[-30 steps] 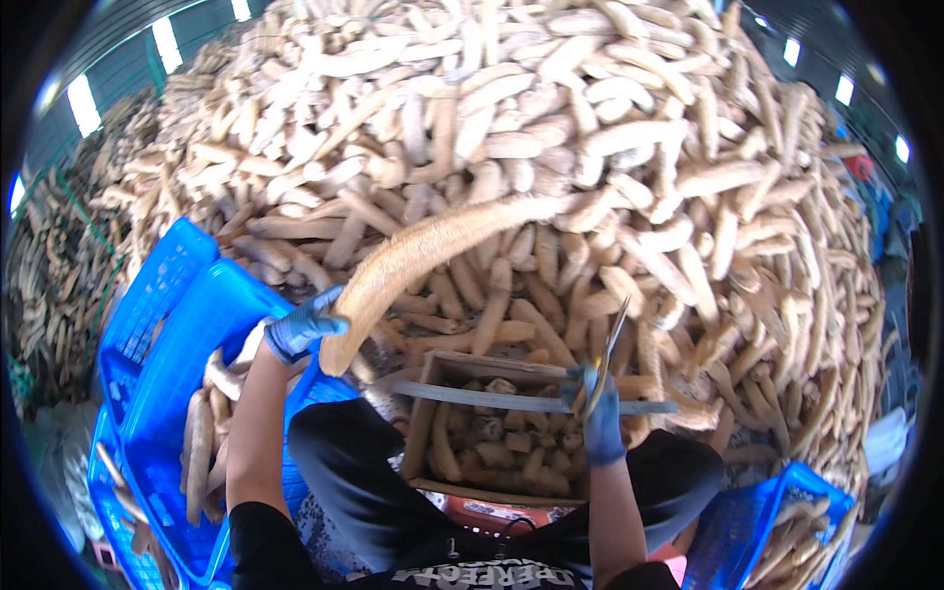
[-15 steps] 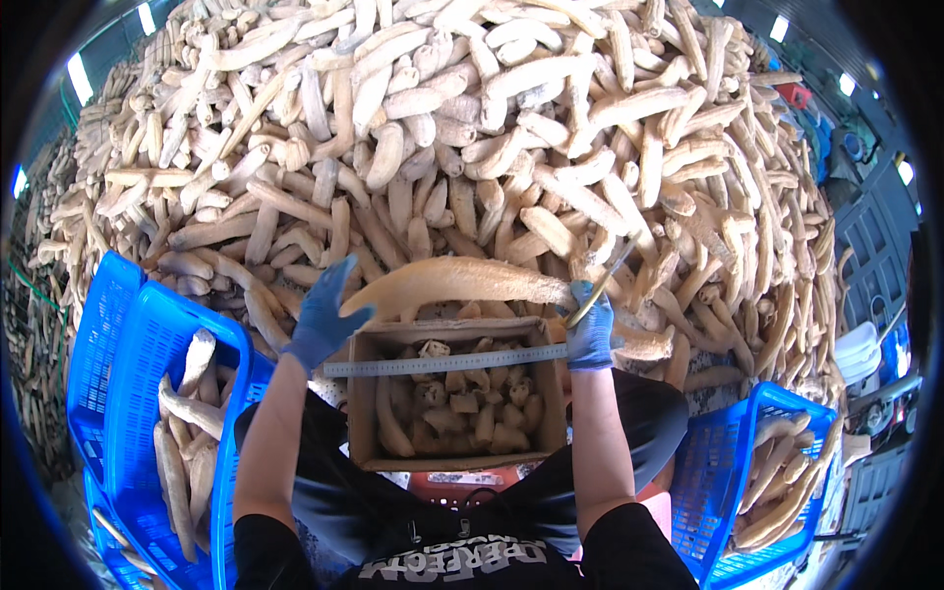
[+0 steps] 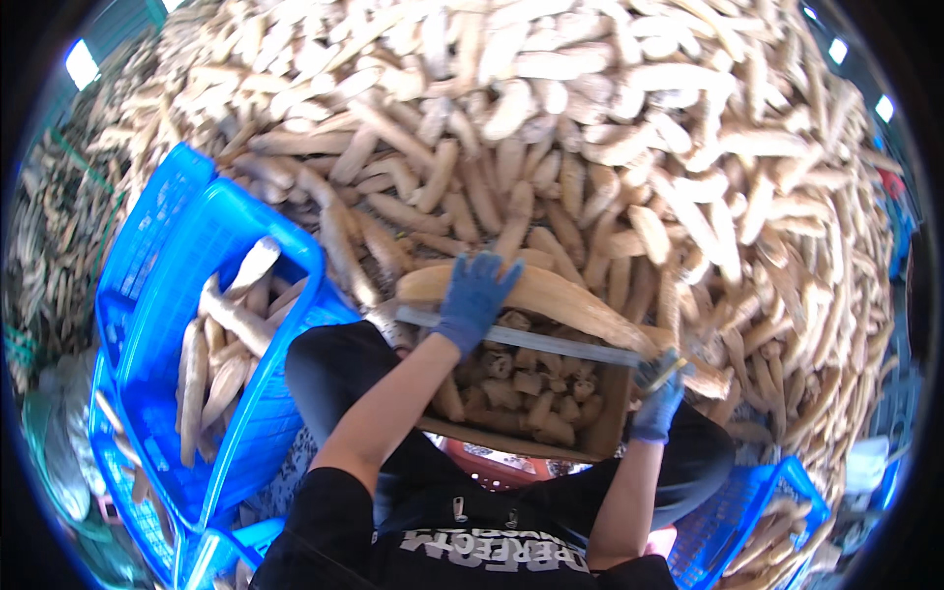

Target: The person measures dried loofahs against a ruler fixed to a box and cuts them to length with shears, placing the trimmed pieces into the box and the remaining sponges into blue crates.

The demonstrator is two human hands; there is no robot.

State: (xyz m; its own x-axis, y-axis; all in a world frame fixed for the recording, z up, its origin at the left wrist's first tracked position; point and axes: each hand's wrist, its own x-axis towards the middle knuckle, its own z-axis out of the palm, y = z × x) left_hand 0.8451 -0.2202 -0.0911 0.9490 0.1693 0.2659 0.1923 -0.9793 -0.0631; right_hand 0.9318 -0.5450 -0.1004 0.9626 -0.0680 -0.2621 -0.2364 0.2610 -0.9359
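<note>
I see one cardboard box [image 3: 618, 408] holding short pieces [image 3: 501, 393], apparently done, too many to count. My right hand [image 3: 659, 398] closes around one yellow tool [image 3: 675, 371]. Beyond one ruler [image 3: 560, 347], my left hand [image 3: 477, 295] spreads over one long, uncut root [image 3: 560, 303]. The far pile [image 3: 590, 138], uncountable, seems left.

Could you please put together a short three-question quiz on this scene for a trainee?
1. Which of the person's hands lies over the left part of the long pale root?
2. True or false: the cardboard box is empty.
3. What colour is the crate holding roots at the person's left?
A) Red
B) Blue
C) White

Key:
1. The left hand.
2. False: it holds short chunks.
3. B.
</note>
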